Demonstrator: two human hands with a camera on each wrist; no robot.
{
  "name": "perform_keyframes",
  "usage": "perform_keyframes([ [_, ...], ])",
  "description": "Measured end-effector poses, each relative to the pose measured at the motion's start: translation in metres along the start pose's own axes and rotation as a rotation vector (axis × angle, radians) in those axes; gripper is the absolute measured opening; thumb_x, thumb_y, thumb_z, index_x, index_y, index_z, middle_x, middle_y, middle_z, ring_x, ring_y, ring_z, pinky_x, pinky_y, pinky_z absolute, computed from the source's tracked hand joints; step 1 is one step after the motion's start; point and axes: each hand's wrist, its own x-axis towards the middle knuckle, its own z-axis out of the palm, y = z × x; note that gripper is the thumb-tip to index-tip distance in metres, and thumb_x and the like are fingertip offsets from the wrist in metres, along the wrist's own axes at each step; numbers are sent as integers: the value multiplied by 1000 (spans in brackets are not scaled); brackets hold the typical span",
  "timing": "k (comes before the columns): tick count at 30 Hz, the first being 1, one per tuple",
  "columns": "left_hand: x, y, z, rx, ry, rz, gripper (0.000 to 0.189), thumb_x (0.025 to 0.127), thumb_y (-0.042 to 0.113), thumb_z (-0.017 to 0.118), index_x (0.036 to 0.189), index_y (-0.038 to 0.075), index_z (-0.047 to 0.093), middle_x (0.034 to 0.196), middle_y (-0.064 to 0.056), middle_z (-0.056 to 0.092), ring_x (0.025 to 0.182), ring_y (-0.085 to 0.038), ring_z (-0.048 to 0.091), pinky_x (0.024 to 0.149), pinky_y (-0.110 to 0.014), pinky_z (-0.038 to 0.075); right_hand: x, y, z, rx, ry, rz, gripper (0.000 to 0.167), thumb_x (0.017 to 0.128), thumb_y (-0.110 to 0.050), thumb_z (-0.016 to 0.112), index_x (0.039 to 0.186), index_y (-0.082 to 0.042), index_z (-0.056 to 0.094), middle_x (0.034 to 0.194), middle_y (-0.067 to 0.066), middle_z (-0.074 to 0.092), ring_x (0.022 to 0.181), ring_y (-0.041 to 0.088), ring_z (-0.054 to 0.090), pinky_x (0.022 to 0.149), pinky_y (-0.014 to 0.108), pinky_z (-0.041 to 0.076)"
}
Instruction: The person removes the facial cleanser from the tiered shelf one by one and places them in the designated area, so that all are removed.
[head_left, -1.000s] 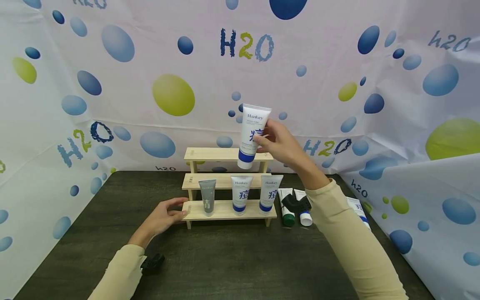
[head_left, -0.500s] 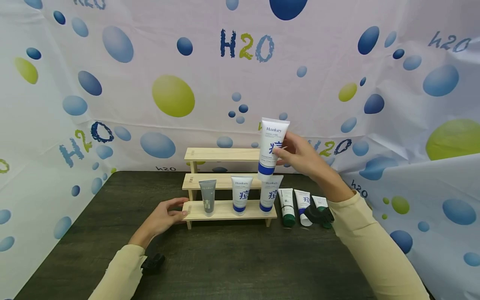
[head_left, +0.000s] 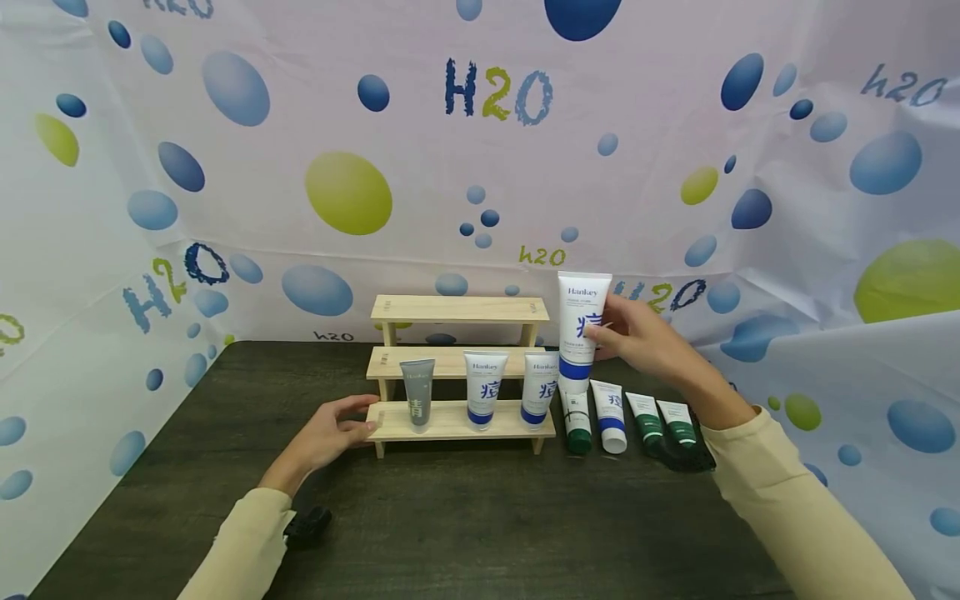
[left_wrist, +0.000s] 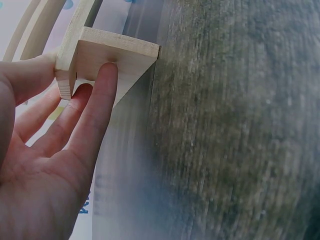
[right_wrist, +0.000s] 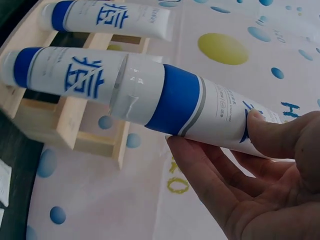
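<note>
My right hand [head_left: 645, 337] holds a white Hankey cosmetic tube [head_left: 576, 346] with a blue band, upright and cap down. Thumb and fingers pinch its body, as the right wrist view shows for this tube [right_wrist: 177, 100]. It is raised just right of a three-step wooden display stand [head_left: 461, 308], overlapping a lying tube in the head view. My left hand [head_left: 326, 433] grips the stand's lowest step at its left end, the thumb and fingers around the board edge [left_wrist: 120, 42]. On that step stand a grey tube [head_left: 417, 392] and two white-and-blue tubes [head_left: 483, 392], [head_left: 538, 390].
Right of the stand several tubes lie in a row on the dark table [head_left: 480, 517]: a white one with a green cap [head_left: 577, 425], a blue-banded one [head_left: 611, 415] and smaller green-and-white ones [head_left: 645, 417]. A printed cloth [head_left: 420, 142] rises behind the table.
My right hand has carried the white tube right and down, from in front of the top step to beyond the stand's right side. My left hand has stayed at the stand.
</note>
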Motion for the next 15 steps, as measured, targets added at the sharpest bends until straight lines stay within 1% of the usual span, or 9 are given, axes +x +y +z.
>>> perform_keyframes([
  [9,0,2,2,34,11,-18,58,102,14,67,153,0,44,150,-33,45,124,-42,66,88,-39,63,-17,22,-7,-58,-30,29,41,106,-6,55,142,11,47,126,31,62,110,38,69,82,45,64],
  [12,-1,3,2,47,20,-32,58,101,16,68,153,2,46,151,-32,45,125,-41,66,89,-40,62,-24,28,-10,-72,-38,31,40,106,-5,55,141,12,46,123,32,63,106,37,70,79,43,64],
  [15,-1,3,1,55,22,-36,58,101,17,68,153,3,46,151,-31,45,125,-42,65,90,-41,62,-32,36,-14,-74,-49,38,41,106,-5,54,142,13,44,122,32,64,105,37,71,76,40,65],
])
